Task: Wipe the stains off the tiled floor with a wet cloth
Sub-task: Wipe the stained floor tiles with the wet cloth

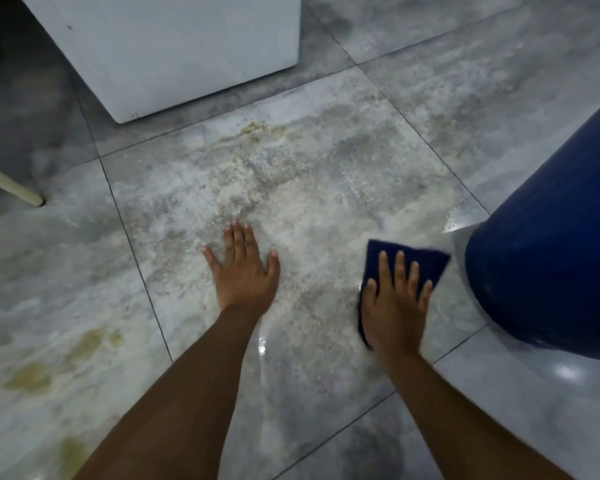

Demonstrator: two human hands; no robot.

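Right hand (397, 306) flat on a dark blue cloth (426, 263), fingers spread and pressing it against the tiled floor (499, 109); grip neither closed nor pinching, just an open palm over the fabric. Cloth lying near the right edge of the big central tile, just beside a large blue barrel (551, 258), its far corner poking out beyond the fingertips. Left hand (245, 271) planted bare on the same tile, palm down, fingers loosely spread, thumb out to the side, holding nothing. Both forearms reaching in from the bottom of the view.

Across the central tile, a wide pale, grainy smear (291, 188) running from between the hands toward a white cabinet (174, 46) at the top. Yellowish-brown stains (253, 131) close to the cabinet's base, with more yellowish blotches (32, 375) on the tile at lower left. Wet sheen between the arms and beside the barrel. At the left edge, a cream-coloured furniture leg (11, 185) resting on the floor.
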